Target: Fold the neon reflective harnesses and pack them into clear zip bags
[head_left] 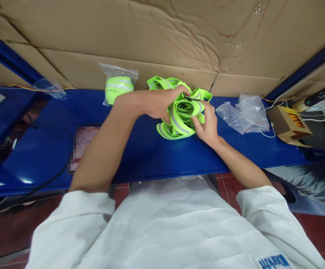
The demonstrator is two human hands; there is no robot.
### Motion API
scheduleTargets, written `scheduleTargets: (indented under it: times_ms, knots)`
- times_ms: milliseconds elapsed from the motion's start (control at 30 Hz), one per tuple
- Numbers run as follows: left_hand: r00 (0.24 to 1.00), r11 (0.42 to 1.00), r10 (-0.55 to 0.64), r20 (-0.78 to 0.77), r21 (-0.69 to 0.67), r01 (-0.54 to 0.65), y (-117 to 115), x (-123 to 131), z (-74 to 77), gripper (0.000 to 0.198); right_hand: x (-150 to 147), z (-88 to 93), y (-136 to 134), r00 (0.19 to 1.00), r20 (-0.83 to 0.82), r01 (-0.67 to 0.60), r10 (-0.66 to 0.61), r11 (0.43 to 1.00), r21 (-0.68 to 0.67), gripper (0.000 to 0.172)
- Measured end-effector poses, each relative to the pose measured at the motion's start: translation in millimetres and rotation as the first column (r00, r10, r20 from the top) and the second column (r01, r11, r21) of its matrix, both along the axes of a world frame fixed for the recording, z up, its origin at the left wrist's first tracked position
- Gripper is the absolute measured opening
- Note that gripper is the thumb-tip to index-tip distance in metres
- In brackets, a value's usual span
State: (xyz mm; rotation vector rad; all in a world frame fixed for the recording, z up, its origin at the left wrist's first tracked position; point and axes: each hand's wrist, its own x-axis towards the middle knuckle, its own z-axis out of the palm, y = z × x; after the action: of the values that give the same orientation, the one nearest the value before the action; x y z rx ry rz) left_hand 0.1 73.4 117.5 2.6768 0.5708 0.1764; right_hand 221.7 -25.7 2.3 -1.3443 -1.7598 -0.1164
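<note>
A tangle of neon yellow-green reflective strap with a silver stripe lies in loops on the blue table, part of it rolled into a loose coil. From the left, my left hand is closed on the strap, its fingers partly hidden behind the loops. My right hand grips the coil's right side, thumb in front and fingers behind. A thin dark piece shows at the top of the coil near my right fingers; its kind is unclear. Left of my hands, a clear zip bag holds another roll of the same strap.
Crumpled clear plastic bags lie to the right, beside an open cardboard box and white cables. A clear plastic cup lies at the back left. A flat, partly blurred device rests near my left forearm. Cardboard walls the table's back.
</note>
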Motion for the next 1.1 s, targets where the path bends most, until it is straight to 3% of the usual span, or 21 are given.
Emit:
scheduleTargets:
  times_ms: [100,167,267,367,500,567,633,700,833,900,1000,1100]
  knots:
    - [0.991,0.989,-0.102,-0.089,-0.120,0.091,0,-4,5.3,0.108,6,2.9,0,1.000,-0.010,0.004,-0.004,1.000,0.007,0.058]
    - [0.990,0.980,-0.137,-0.026,-0.147,0.132,-1,-3,8.3,0.096,7,3.0,2,0.996,-0.089,-0.013,0.012,1.000,-0.004,0.055]
    - [0.996,0.996,-0.062,0.070,-0.057,0.066,2,4,7.3,0.070,5,3.7,8,0.959,-0.268,-0.104,0.088,0.994,-0.044,0.061]
    - [0.993,1.000,-0.019,0.119,-0.001,0.019,9,8,0.9,0.062,4,6.7,14,0.843,-0.511,-0.238,0.168,0.969,-0.074,0.066]
    - [0.982,0.998,-0.044,0.183,-0.042,0.053,11,7,-5.7,0.094,11,8.4,20,0.695,-0.704,-0.380,0.142,0.905,-0.192,0.070]
    - [0.967,1.000,0.001,0.256,-0.011,0.002,3,9,-5.3,0.112,14,6.6,22,0.657,-0.745,-0.424,0.113,0.873,-0.241,0.071]
    - [0.950,0.998,0.010,0.312,0.062,-0.031,-9,13,-2.5,0.117,15,3.9,22,0.599,-0.795,-0.464,0.091,0.849,-0.253,0.067]
    - [0.957,0.991,-0.043,0.288,0.133,0.004,-20,18,1.6,0.101,13,1.9,21,0.538,-0.840,-0.510,0.073,0.821,-0.256,0.064]
    - [0.980,0.983,-0.110,0.164,0.167,0.082,-25,21,8.5,0.039,3,3.0,14,0.498,-0.866,-0.550,0.046,0.789,-0.274,0.063]
    - [0.978,0.981,-0.097,0.183,0.181,0.064,-18,18,9.3,0.034,0,6.2,12,0.484,-0.875,-0.510,0.030,0.821,-0.255,0.062]
    - [0.977,0.981,0.018,0.212,0.187,-0.059,-2,11,5.8,0.037,0,11.3,11,0.477,-0.877,-0.445,0.062,0.877,-0.180,0.065]
    - [0.973,0.968,0.122,0.196,0.195,-0.160,11,8,0.6,0.039,4,13.5,11,0.627,-0.767,-0.393,0.140,0.907,-0.155,0.068]
